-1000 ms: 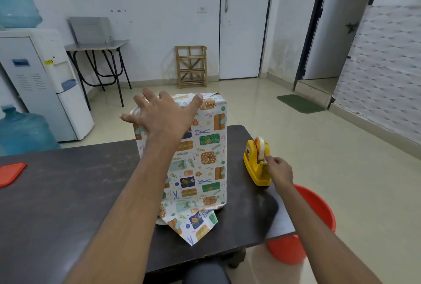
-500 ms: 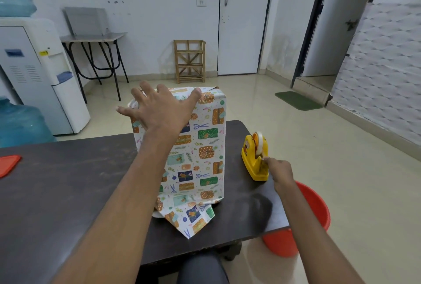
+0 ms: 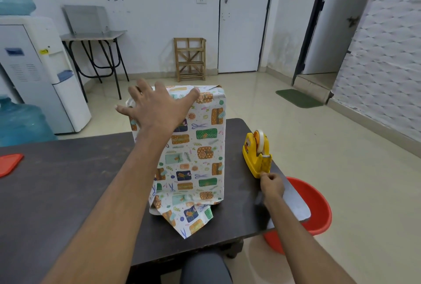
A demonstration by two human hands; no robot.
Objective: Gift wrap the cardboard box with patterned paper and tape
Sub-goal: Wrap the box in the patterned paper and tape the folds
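The box stands upright on the dark table, covered in white patterned paper with gift and scissor prints. A loose triangular flap of paper lies on the table at its near bottom. My left hand presses flat on the box's top with fingers spread. A yellow tape dispenser sits to the right of the box. My right hand pinches the tape end at the dispenser's near cutter, drawn a short way out.
A red tub sits on the floor past the table's right edge. A red lid lies at the table's far left. A water dispenser, a folding table and a wooden rack stand behind.
My right hand has drawn back from the tape roll toward me along the dispenser and now pinches tape at its near end. My left hand stays on the box top.
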